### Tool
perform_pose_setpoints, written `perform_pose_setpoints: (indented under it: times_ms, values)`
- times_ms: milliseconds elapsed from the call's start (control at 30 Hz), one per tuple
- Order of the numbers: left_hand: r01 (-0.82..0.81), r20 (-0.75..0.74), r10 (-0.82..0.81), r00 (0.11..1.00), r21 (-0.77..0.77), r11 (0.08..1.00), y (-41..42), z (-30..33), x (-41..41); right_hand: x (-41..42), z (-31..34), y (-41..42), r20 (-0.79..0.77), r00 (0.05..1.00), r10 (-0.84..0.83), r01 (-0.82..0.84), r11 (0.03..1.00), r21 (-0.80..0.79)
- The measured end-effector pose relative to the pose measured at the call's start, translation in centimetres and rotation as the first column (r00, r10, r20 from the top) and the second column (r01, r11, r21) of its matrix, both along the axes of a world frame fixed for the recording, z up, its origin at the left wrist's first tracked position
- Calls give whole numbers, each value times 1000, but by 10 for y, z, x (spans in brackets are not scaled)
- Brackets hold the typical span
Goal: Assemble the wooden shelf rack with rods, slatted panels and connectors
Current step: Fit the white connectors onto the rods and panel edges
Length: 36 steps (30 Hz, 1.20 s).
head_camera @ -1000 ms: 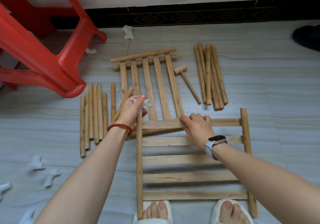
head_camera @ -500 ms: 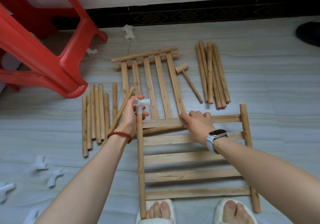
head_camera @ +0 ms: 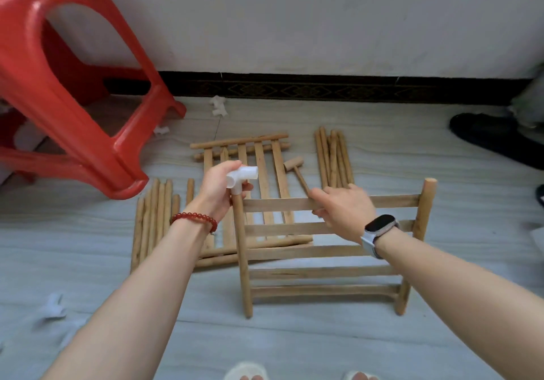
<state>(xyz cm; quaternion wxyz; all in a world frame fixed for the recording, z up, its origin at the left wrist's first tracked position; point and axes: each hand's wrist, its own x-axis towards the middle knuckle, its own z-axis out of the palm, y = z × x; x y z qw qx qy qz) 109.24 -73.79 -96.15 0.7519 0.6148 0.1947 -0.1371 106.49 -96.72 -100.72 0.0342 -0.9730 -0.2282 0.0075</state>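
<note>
Toes (head_camera: 306, 376) cut off; left hand (head_camera: 219, 190) half hides connector (head_camera: 243, 177)

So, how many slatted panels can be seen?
2: one panel tilted up, gripped by the right hand; another panel flat on the floor behind it. Others may be hidden.

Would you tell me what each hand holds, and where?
Left hand grips the white connector atop the panel's left rod; right hand grips the slatted panel by its top slat.
</note>
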Motion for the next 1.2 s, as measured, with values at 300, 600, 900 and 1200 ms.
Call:
perform_pose_setpoints:
  times_ms: [300,600,900,1200]
  values:
    - [335,-106,-411,906,771,541,-4,56,-34,-39,53,0,-109,982,157,-172,976,-135]
    - [206,-48,-273,961,780,591,0,50,-78,-61,56,7,-206,972,110,-124,991,-53]
    - [165,-1,-283,959,815,556,-3,45,-98,-77,55,9,-150,982,113,-131,984,-119]
    - [-129,315,-189,930,762,634,24,50,-83,-67,42,51,35,997,67,-65,996,-58]
